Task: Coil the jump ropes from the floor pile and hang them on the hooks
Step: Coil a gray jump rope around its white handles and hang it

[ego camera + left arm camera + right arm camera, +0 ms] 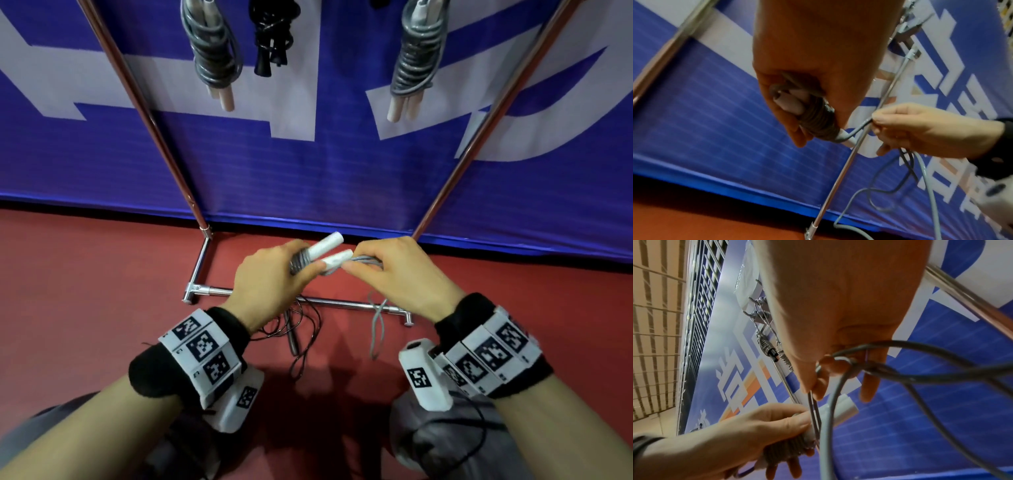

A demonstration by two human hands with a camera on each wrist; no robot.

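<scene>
Left hand (270, 277): grip clenched round the grey rope (301, 262), wound tight about its two white handles (330, 241). Right hand (400, 274): grip pinching the rope's free strand just beside the handles, its tail trailing to the floor (102, 274). Both hands were held low before the rack (205, 291). Done: three bundles (212, 51) hung high on the rack. Left, by my judgement: finish this one, hang it; then the black rope (305, 329) lying at the rack's foot.
</scene>
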